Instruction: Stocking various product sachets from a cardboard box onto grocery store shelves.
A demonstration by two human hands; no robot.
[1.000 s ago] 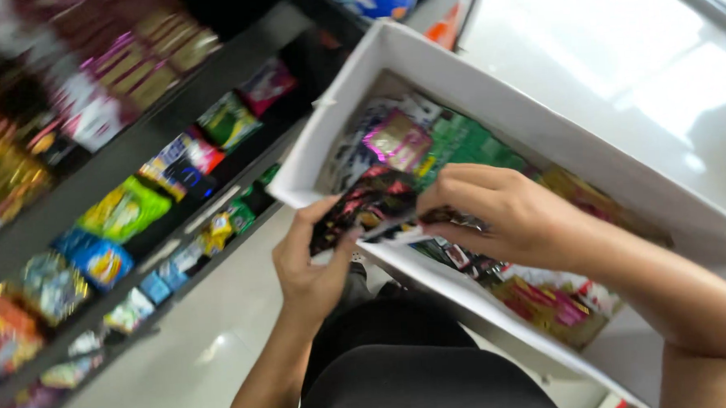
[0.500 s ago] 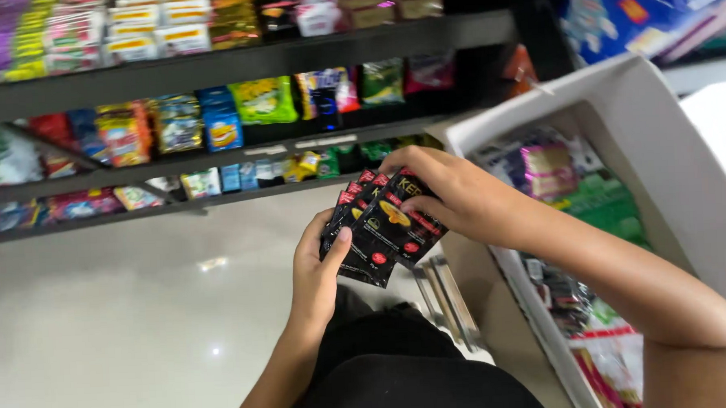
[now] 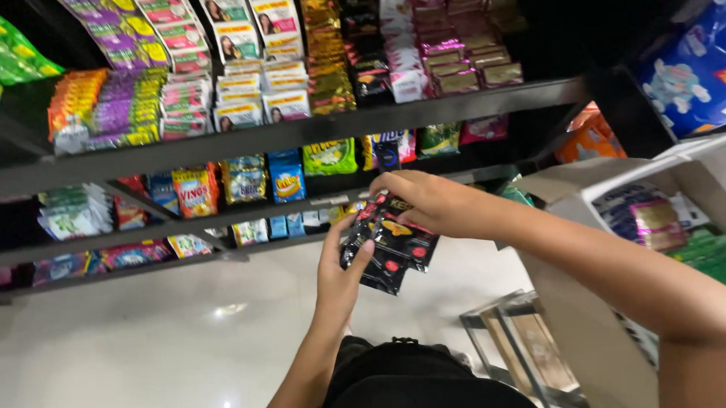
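I see both hands meeting just right of the frame's centre, sharing a fanned stack of black snack packets (image 3: 391, 242) with red and orange print. My left hand (image 3: 342, 277) comes up from six o'clock, fingers curled around the stack's lower left edge with the thumb pressed flat on the front packet. My right hand (image 3: 428, 203) reaches in from four o'clock and caps the top of the stack, fingers closed over the upper edge. The packets sit tilted, in front of the dark shelving unit (image 3: 295, 133), whose tiers at twelve and ten o'clock are filled with rows of coloured sachets (image 3: 195, 191). At three o'clock an open cardboard box (image 3: 591, 194) holds more wrapped goods, just beside my right forearm. Pale glossy floor (image 3: 141, 344) spreads at eight o'clock.
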